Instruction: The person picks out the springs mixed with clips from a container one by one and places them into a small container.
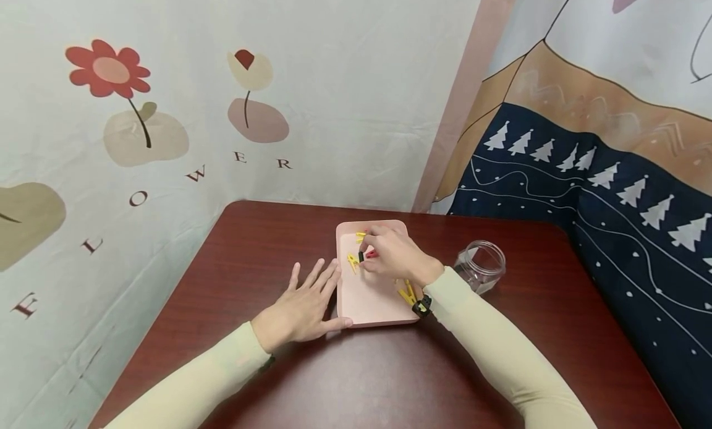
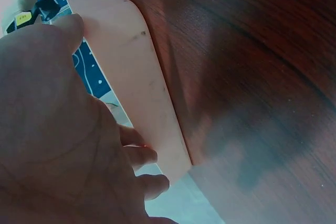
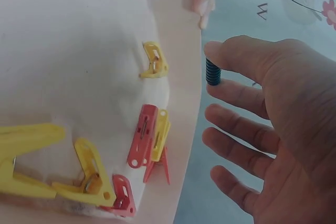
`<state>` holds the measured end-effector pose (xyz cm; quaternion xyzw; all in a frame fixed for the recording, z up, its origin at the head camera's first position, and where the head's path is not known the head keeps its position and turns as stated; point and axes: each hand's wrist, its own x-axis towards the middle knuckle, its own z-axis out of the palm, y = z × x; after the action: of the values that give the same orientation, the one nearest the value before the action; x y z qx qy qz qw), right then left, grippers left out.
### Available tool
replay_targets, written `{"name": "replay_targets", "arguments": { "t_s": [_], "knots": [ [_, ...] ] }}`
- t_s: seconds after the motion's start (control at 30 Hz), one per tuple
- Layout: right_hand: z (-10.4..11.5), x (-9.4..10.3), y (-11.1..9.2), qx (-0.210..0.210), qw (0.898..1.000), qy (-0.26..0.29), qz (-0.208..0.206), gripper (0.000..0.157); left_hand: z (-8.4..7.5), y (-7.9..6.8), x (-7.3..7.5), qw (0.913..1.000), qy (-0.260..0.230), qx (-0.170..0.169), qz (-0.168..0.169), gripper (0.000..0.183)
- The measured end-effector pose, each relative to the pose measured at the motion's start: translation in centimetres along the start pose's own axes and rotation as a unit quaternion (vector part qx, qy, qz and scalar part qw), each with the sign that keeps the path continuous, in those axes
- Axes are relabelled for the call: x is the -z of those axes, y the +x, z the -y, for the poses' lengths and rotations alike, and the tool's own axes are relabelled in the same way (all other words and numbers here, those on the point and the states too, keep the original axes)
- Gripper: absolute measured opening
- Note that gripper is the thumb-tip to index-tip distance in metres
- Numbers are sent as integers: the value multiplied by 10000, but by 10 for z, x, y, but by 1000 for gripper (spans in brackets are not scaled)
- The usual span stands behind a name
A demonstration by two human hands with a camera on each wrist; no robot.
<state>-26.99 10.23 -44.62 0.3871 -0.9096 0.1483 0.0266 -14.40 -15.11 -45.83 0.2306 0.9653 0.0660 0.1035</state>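
My right hand [image 1: 397, 253] is over the far part of a pink tray [image 1: 369, 305]. Between thumb and index finger it pinches a small dark ribbed cylinder [image 3: 213, 72]; the other fingers spread loosely. Below it in the tray lie yellow and red plastic clothespins, among them a yellow one [image 3: 155, 61], a red one [image 3: 142, 137] and a larger yellow one [image 1: 408, 291] near the right side. With fingers straight, my left hand [image 1: 300, 311] rests along the tray's left side, its thumb at the near rim. The left wrist view shows the tray's outer wall [image 2: 121, 61] beside those fingers.
A clear open jar [image 1: 483, 265] stands right of the tray, close by my right sleeve [image 1: 489, 342]. Both are on a dark red wooden table [image 1: 239, 250]. Printed cloth [image 1: 356, 95] hangs behind the table and along its right side.
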Motion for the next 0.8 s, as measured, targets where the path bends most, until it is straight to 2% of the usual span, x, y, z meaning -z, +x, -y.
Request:
{"name": "replay_targets", "arguments": {
  "t_s": [0.47, 0.8],
  "knots": [
    [1, 10, -32, -297, 9992, 55, -247, 26, 0, -1, 0, 10000, -23, 35, 37, 116],
    [-1, 18, -54, -484, 9980, 91, -392, 31, -1, 0, 0, 10000, 9, -8, 42, 116]
  ]
}}
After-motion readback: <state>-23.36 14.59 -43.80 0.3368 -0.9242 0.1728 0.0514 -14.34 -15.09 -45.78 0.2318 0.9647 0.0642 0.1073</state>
